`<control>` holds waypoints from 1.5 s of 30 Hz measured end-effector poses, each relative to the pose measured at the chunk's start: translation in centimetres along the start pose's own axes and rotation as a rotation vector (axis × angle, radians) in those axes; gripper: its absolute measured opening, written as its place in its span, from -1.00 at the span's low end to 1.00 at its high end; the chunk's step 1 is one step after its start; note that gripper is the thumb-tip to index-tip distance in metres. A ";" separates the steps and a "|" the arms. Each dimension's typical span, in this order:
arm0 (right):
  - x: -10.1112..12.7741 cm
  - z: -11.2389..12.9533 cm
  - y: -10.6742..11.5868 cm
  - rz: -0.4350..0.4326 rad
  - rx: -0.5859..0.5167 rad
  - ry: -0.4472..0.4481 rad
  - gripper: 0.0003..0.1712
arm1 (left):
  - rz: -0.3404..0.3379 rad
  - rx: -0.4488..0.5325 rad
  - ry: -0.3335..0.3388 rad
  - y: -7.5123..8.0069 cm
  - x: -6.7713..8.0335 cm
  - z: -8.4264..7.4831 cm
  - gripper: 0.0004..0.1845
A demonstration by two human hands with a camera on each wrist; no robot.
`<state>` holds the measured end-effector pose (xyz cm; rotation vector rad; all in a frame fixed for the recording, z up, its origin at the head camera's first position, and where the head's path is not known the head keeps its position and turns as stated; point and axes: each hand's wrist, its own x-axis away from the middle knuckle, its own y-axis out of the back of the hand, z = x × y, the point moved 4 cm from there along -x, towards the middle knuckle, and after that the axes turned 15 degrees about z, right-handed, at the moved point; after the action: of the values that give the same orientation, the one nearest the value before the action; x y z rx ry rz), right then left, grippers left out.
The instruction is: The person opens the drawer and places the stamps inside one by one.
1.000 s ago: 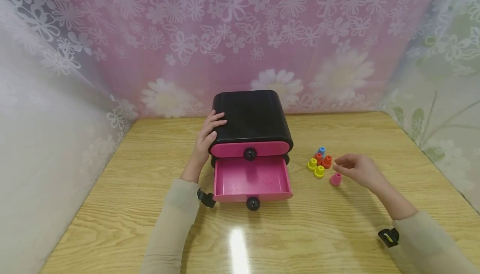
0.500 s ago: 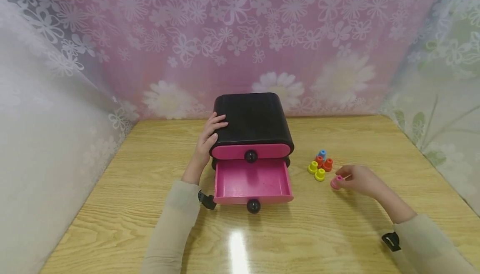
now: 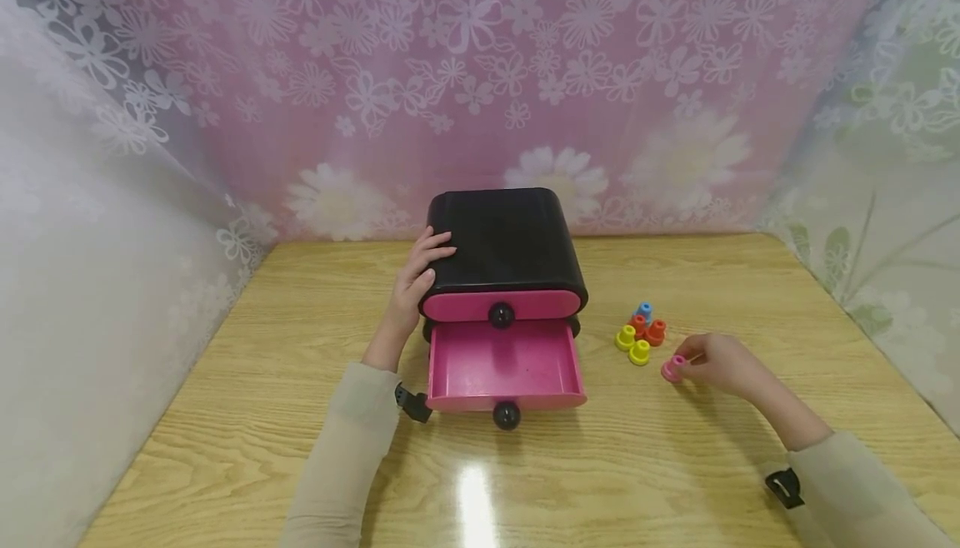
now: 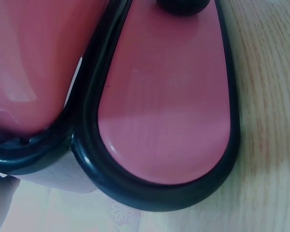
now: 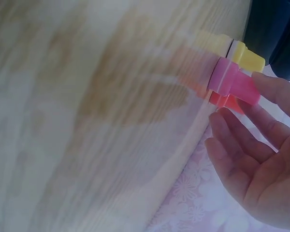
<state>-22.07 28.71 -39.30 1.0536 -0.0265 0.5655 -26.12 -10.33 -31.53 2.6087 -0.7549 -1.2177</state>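
The right hand point(image 3: 720, 362) pinches one pink peg point(image 3: 672, 367) standing on the table point(image 3: 675, 465) toward its right edge. Five more pegs cluster just beside it: two yellow point(image 3: 632, 345), two orange point(image 3: 648, 329), one blue point(image 3: 643, 311). The left hand point(image 3: 417, 281) rests with relaxed fingers on the two-drawer chest point(image 3: 504, 240), whose lower drawer point(image 3: 504, 365) stands open.

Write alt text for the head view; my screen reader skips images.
A right hand pinches a pink peg on a wooden table, near five more pegs. The left hand rests on a black drawer box, its lower pink drawer open.

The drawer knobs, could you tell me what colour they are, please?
Black, both knobs; clearest in the head view.
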 end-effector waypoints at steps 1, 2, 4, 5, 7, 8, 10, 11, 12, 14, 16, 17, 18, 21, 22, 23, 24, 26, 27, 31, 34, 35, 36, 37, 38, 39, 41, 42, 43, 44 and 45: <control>0.0 0.0 0.0 -0.004 0.002 0.005 -0.77 | 0.002 -0.001 0.002 0.0 0.0 0.0 -0.62; 0.0 0.1 0.0 -0.010 0.006 0.004 -0.79 | 0.003 -0.002 0.005 0.0 0.1 0.0 -0.62; 0.2 0.3 0.1 -0.025 0.011 0.007 -0.80 | 0.002 -0.003 0.003 0.0 0.1 0.0 -0.62; 0.3 0.5 0.2 -0.036 0.011 0.010 -0.79 | 0.002 -0.005 0.001 0.0 0.1 0.0 -0.62; 0.7 1.1 0.3 -0.065 0.000 0.017 -0.78 | 0.003 -0.005 0.000 -0.1 0.1 0.0 -0.62; 0.9 1.4 0.4 -0.083 -0.006 0.019 -0.78 | 0.003 -0.004 -0.001 -0.1 0.1 0.1 -0.63; 1.5 2.1 0.6 -0.117 -0.022 0.037 -0.76 | 0.009 -0.002 -0.003 -0.2 0.1 0.2 -0.63; 1.7 2.4 0.7 -0.135 -0.030 0.043 -0.76 | 0.012 0.000 -0.002 -0.3 0.1 0.3 -0.63; 2.0 2.8 0.7 -0.151 -0.037 0.050 -0.76 | 0.014 0.002 -0.002 -0.4 0.2 0.4 -0.63; 2.5 3.7 0.7 -0.183 -0.045 0.070 -0.75 | 0.018 -0.005 -0.002 -0.5 0.2 0.4 -0.63; 2.8 4.8 0.7 -0.211 -0.057 0.098 -0.74 | 0.016 -0.010 -0.004 -0.5 0.2 0.3 -0.63; 3.0 5.4 0.7 -0.224 -0.062 0.113 -0.74 | 0.012 -0.013 -0.005 -0.5 0.2 0.3 -0.62; 3.1 6.1 0.7 -0.235 -0.071 0.128 -0.74 | 0.010 -0.018 -0.007 -0.5 0.3 0.3 -0.62; 3.4 8.0 0.6 -0.247 -0.106 0.170 -0.75 | 0.004 -0.019 -0.015 -0.3 0.5 0.8 -0.61; 3.4 8.7 0.5 -0.246 -0.121 0.182 -0.76 | 0.005 -0.019 -0.017 -0.3 0.6 1.1 -0.61; 3.5 9.3 0.4 -0.243 -0.137 0.191 -0.76 | 0.006 -0.020 -0.020 -0.2 0.7 1.5 -0.61; 3.5 9.8 0.3 -0.233 -0.155 0.199 -0.75 | 0.006 -0.020 -0.022 -0.1 0.8 1.9 -0.61; 3.5 11.0 0.1 -0.211 -0.193 0.217 -0.74 | 0.009 -0.020 -0.031 0.0 0.9 2.6 -0.60; 3.4 11.6 0.0 -0.203 -0.210 0.233 -0.73 | 0.008 -0.019 -0.033 0.0 1.0 2.8 -0.60; 2.6 13.8 -0.4 -0.177 -0.245 0.326 -0.74 | 0.003 -0.020 -0.043 0.2 0.9 3.3 -0.51; 1.6 15.3 -0.7 -0.152 -0.255 0.397 -0.77 | 0.003 -0.021 -0.042 0.3 0.9 3.4 -0.45; 1.3 15.7 -0.9 -0.140 -0.261 0.418 -0.77 | 0.003 -0.020 -0.036 0.3 0.9 3.4 -0.45; 0.9 16.1 -1.1 -0.122 -0.268 0.428 -0.76 | 0.005 -0.020 -0.033 0.3 0.9 3.4 -0.45; 0.5 16.5 -1.4 -0.110 -0.272 0.440 -0.76 | 0.006 -0.021 -0.031 0.4 0.9 3.5 -0.44; 0.1 16.8 -1.6 -0.101 -0.269 0.450 -0.76 | 0.006 -0.020 -0.029 0.4 0.9 3.5 -0.44; -0.2 17.1 -1.9 -0.094 -0.265 0.456 -0.76 | 0.007 -0.021 -0.029 0.4 0.9 3.6 -0.45; -1.0 17.8 -2.3 -0.085 -0.250 0.455 -0.74 | 0.008 -0.018 -0.035 0.5 0.8 3.6 -0.48; -1.3 18.0 -2.5 -0.083 -0.244 0.451 -0.74 | 0.008 -0.016 -0.039 0.5 0.8 3.6 -0.49; -1.7 18.3 -2.7 -0.089 -0.235 0.449 -0.74 | 0.007 -0.014 -0.040 0.5 0.7 3.5 -0.52; -2.0 18.5 -2.9 -0.087 -0.230 0.444 -0.75 | 0.006 -0.014 -0.041 0.6 0.7 3.3 -0.55; -2.3 18.8 -3.1 -0.083 -0.227 0.440 -0.75 | 0.006 -0.015 -0.039 0.6 0.6 3.1 -0.57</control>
<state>-18.11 11.03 -32.93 0.6909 0.3310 0.6908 -28.34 -10.95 -33.74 2.5763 -0.7569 -1.2718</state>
